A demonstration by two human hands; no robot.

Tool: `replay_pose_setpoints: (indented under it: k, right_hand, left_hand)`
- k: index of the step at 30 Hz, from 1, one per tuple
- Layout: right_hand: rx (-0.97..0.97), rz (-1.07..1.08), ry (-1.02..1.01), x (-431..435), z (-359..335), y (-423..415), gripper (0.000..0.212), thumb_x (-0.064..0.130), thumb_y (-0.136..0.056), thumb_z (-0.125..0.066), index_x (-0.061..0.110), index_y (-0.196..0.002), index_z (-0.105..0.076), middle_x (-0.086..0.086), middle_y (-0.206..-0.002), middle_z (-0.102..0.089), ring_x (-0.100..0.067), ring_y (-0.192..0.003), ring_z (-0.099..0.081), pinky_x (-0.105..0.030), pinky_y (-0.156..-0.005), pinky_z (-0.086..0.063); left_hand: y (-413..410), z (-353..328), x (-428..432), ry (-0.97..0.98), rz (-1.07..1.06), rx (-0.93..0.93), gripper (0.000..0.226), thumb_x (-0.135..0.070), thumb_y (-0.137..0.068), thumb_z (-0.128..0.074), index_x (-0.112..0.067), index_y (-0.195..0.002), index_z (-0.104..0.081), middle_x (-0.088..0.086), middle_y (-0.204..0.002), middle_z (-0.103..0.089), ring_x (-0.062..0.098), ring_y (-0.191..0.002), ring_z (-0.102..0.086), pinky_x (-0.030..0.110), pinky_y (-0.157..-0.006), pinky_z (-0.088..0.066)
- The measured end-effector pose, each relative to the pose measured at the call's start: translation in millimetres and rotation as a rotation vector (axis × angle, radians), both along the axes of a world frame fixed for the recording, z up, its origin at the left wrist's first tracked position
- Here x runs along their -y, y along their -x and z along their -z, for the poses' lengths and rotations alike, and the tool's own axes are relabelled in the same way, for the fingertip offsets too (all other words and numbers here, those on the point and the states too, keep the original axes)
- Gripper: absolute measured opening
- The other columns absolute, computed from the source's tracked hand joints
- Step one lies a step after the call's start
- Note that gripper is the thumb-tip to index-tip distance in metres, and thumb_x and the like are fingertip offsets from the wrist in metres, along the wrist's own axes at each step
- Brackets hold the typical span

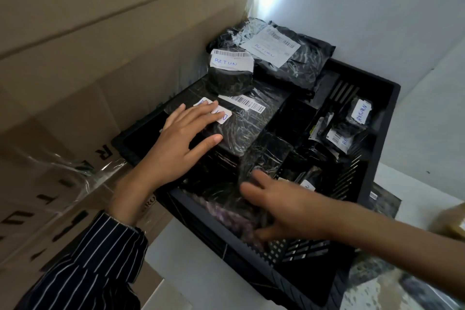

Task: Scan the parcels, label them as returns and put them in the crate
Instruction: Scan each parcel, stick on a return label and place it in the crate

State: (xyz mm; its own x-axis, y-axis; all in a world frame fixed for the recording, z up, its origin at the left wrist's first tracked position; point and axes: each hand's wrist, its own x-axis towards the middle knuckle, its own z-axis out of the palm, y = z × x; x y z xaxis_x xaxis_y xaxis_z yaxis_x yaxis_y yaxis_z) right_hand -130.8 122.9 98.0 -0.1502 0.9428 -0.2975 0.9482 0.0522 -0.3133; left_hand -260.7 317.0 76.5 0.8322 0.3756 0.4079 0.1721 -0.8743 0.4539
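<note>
Striped dark sleeve (pixel 83 267) covers the left forearm, which reaches in from seven o'clock. The left hand (pixel 181 143) lies flat, fingers straight and slightly spread, pressing on a long parcel (pixel 241 128) wrapped in crinkled black film. Its fingertips cover a white handwritten label (pixel 224 114), and a barcode strip sits beside that. The bare right hand (pixel 281 209), blurred, comes in from four o'clock with fingers stretched and thumb wide apart, its fingertips touching a glossy black parcel (pixel 266 156).

Both parcels lie inside the black plastic crate (pixel 385 98), which has slotted walls. At twelve o'clock from the left hand stands a round parcel (pixel 230 78) marked "RETUN". At one o'clock is a flat bag (pixel 302 63) labelled "RETURN", and at three o'clock are small labelled packets (pixel 357 118). Brown cardboard boxes (pixel 75 70) rise at nine o'clock.
</note>
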Motion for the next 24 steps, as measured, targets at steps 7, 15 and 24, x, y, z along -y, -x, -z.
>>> replay_pose_setpoints:
  k: [7,15,24]
  right_hand:
    - [0.174,-0.064,0.138,-36,55,28,0.045,0.006,-0.089,-0.053,-0.001,-0.129,-0.034,-0.023,-0.129,-0.035,-0.039,-0.097,-0.056,-0.039,-0.07,-0.036]
    - [0.133,0.245,0.384,-58,94,39,0.049,0.005,-0.089,-0.059,-0.006,-0.13,-0.035,-0.024,-0.131,-0.048,-0.039,-0.119,-0.051,-0.039,-0.095,-0.042]
    - [-0.471,0.578,0.42,-65,95,37,0.02,0.007,-0.089,-0.054,0.009,-0.106,-0.043,-0.001,-0.082,-0.047,-0.018,-0.087,-0.048,-0.012,-0.049,-0.034]
  left_hand:
    - [4,-5,-14,-0.013,0.071,-0.046,0.051,-0.051,-0.092,-0.039,-0.028,-0.137,-0.048,-0.013,-0.149,-0.036,0.001,-0.14,-0.025,0.03,-0.119,-0.008]
    - [4,0,-14,-0.076,0.054,-0.036,0.057,-0.058,-0.094,-0.031,-0.025,-0.138,-0.047,-0.009,-0.149,-0.037,0.003,-0.141,-0.024,0.035,-0.119,-0.008]
    - [5,0,-13,-0.079,0.059,-0.046,0.057,-0.057,-0.095,-0.029,-0.024,-0.139,-0.046,-0.009,-0.15,-0.036,0.005,-0.142,-0.024,0.034,-0.119,-0.007]
